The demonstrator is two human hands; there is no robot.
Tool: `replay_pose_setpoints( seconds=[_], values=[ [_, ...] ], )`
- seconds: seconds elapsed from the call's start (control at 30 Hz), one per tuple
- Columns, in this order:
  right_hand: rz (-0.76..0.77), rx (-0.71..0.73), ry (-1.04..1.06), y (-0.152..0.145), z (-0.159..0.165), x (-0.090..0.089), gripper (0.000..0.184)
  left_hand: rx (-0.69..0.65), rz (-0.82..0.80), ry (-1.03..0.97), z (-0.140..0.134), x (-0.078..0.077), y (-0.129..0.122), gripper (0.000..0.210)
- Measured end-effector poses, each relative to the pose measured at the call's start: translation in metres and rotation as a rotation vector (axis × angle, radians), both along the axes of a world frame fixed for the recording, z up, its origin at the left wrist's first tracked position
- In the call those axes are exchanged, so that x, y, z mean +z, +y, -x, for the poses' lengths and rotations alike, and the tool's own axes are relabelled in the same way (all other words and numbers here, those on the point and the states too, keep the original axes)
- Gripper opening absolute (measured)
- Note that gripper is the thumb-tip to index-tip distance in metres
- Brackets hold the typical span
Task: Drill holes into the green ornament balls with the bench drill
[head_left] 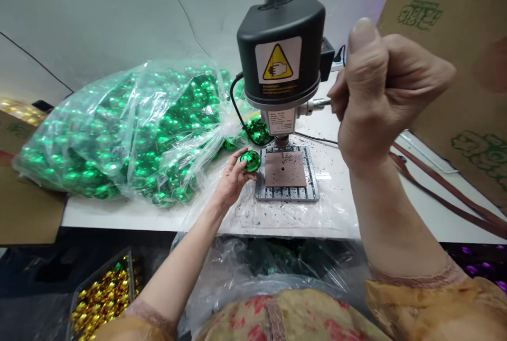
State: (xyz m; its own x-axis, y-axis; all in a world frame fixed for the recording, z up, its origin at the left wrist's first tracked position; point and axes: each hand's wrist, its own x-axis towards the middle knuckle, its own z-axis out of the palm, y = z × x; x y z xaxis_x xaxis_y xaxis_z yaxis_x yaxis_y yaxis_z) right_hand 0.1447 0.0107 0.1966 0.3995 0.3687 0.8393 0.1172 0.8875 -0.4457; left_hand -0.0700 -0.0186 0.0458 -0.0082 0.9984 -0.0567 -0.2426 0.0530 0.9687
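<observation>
Between the fingers of my left hand [233,178] is a shiny green faceted ball [251,161], held at the left edge of the drill press base [287,195]. My right hand [376,87] is raised and closed around the feed lever [320,103] of the drill press [281,48]; the lever's end is hidden in the fist. Under the spindle [282,140], a brown square pad [295,174] with a small hole lies on the slotted base. Dark shavings are scattered over pad and base.
A large clear bag [130,130] of green balls lies left of the press. Cardboard boxes [455,82] flank the table [119,217]. Below the front edge are a bin of gold balls [103,299] and plastic sheeting [222,262]. Brown straps [447,188] lie at right.
</observation>
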Motion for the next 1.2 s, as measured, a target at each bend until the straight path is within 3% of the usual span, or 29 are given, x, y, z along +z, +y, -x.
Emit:
replay_pose_setpoints(
  seconds=[0.1,0.27,0.63,0.83,1.0,1.2],
  values=[
    [0.021,0.002,-0.017,-0.002,0.000,0.001,0.044,-0.024,0.047,-0.062,-0.016,-0.006,0.005,0.059],
    [0.027,-0.048,-0.056,-0.001,0.001,0.001,0.049,0.036,0.026,0.125,-0.031,-0.018,0.017,0.060],
    [0.055,-0.090,-0.065,-0.005,0.001,-0.001,0.051,-0.030,-0.180,0.374,-0.046,-0.030,0.027,0.058],
    [0.108,-0.074,-0.059,-0.005,0.001,-0.002,0.053,-0.002,-0.254,0.610,-0.051,-0.036,0.027,0.059],
    [0.091,-0.147,-0.098,-0.005,0.001,-0.002,0.053,0.065,-0.371,0.839,-0.056,-0.042,0.022,0.060],
    [0.033,-0.121,-0.073,-0.008,0.000,-0.007,0.050,0.078,-0.437,0.897,-0.058,-0.042,0.019,0.057]
  ],
)
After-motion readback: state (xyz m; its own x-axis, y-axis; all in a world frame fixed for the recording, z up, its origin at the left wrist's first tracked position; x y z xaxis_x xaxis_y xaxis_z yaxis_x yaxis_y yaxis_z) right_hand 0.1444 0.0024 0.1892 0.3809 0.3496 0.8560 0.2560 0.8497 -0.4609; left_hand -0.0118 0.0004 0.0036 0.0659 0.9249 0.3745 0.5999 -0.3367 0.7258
